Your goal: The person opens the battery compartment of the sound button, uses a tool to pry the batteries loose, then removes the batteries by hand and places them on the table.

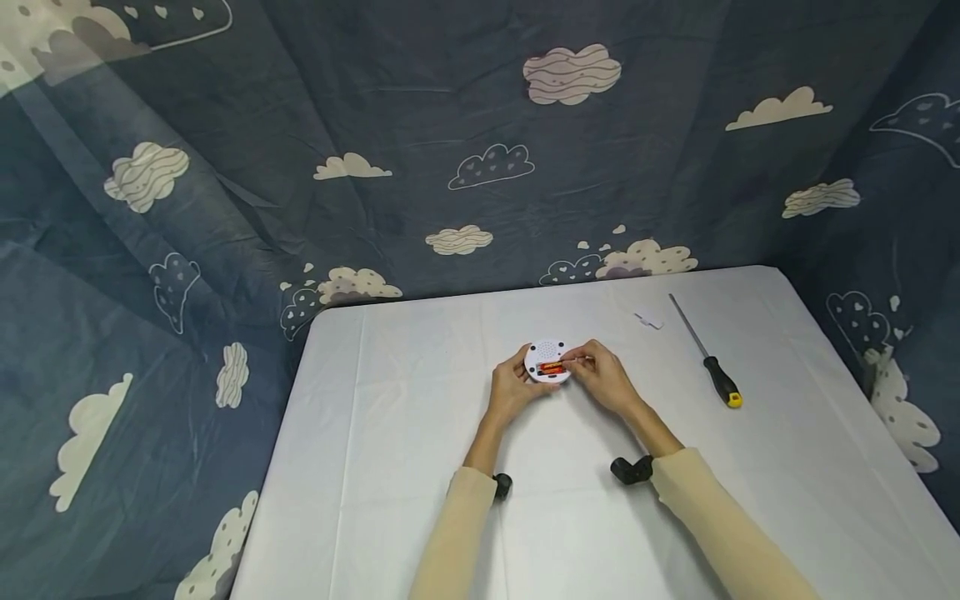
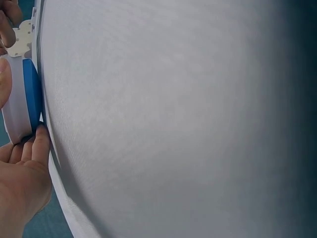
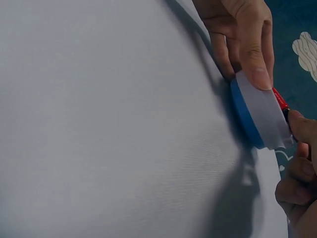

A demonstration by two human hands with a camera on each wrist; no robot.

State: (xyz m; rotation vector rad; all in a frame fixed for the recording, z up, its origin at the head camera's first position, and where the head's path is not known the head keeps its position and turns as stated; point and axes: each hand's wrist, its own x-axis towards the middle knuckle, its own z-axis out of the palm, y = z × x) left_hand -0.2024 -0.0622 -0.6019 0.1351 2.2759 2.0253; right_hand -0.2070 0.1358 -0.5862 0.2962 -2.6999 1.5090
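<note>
My left hand grips a round white device by its edge, thumb on the near side. The device's upturned white face has a patch of small holes, dark spots near the rim and an open battery compartment. Red-and-orange batteries show in that compartment. My right hand pinches the end of one battery, which tilts up above the device's rim in the right wrist view. The device's blue underside faces the table, with left fingers beneath it in the left wrist view.
A screwdriver with a black-and-yellow handle lies to the right on the white-covered table. Left of its tip lies a small whitish piece. Dark cloud-patterned cloth hangs behind the table and at both sides.
</note>
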